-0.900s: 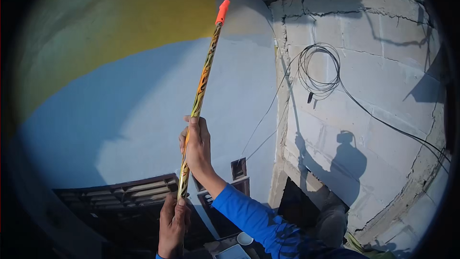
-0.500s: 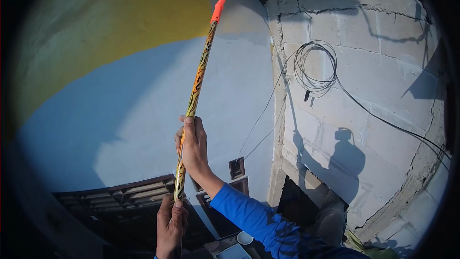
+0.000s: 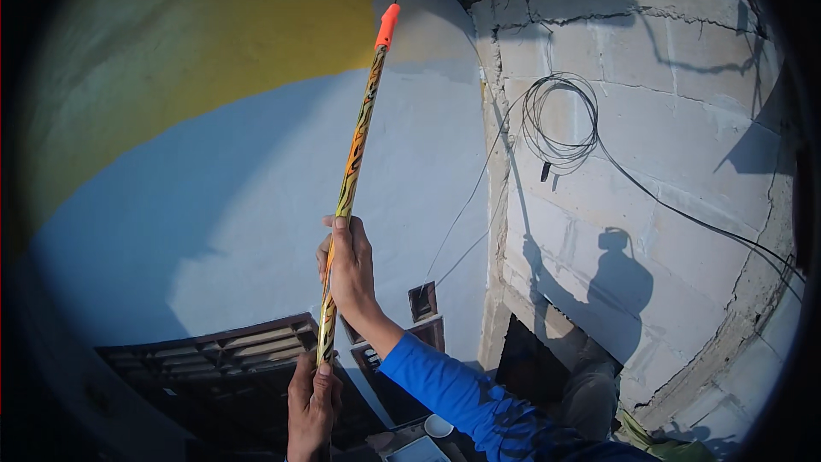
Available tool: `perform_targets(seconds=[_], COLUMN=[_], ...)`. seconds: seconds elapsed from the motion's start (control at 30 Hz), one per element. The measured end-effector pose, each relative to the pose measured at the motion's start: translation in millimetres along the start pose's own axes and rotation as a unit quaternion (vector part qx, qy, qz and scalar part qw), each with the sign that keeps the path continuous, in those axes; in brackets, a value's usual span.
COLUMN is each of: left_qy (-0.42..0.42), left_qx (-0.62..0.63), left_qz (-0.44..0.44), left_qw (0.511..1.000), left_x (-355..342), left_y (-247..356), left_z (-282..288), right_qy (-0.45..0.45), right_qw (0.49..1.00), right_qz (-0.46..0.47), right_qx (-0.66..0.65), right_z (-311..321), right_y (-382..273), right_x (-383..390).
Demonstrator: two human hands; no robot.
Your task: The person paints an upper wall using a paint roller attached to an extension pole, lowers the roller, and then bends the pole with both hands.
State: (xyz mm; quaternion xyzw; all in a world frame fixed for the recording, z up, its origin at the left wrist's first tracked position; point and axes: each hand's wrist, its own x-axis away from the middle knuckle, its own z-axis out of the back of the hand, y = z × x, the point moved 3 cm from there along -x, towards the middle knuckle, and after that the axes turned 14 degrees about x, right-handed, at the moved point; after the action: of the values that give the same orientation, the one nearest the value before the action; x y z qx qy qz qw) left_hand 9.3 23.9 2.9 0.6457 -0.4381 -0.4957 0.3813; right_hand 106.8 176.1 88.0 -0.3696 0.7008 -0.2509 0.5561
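Observation:
I hold a long thin pole [image 3: 356,151] with a yellow, orange and black flame pattern, raised almost upright against a wall. Its top has an orange tip [image 3: 387,26] with a short dark wire sticking out. My right hand [image 3: 348,263], in a blue sleeve, is closed around the pole near its middle. My left hand [image 3: 311,402] grips the lower end near the bottom of the view. The tip reaches the edge where the yellow paint [image 3: 214,43] meets the pale blue-white wall [image 3: 256,205].
A grey block wall [image 3: 650,171] stands at the right with a coil of black cable [image 3: 560,120] hanging on it and my shadow below. A dark slatted vent [image 3: 205,351] and small wall openings [image 3: 423,301] lie beneath the pole. A white cup [image 3: 438,426] sits low.
The pole and both hands have shifted slightly left and the tip has dipped a little; the grip is unchanged.

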Motion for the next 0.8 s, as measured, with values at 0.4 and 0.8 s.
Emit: perform_targets(seconds=[0.4,0.8], left_qy=[0.004,-0.003], left_qx=[-0.002,-0.003], left_qz=[0.000,-0.003], left_qw=[1.000,1.000], left_x=[-2,3], left_y=[-14,-29], left_z=[-4,1], right_qy=[-0.002,0.002], right_qw=[1.000,0.999], right_qz=[-0.007,-0.023], right_qx=[0.027,0.039], right_z=[8,12], right_y=[12,18], right_x=[4,14])
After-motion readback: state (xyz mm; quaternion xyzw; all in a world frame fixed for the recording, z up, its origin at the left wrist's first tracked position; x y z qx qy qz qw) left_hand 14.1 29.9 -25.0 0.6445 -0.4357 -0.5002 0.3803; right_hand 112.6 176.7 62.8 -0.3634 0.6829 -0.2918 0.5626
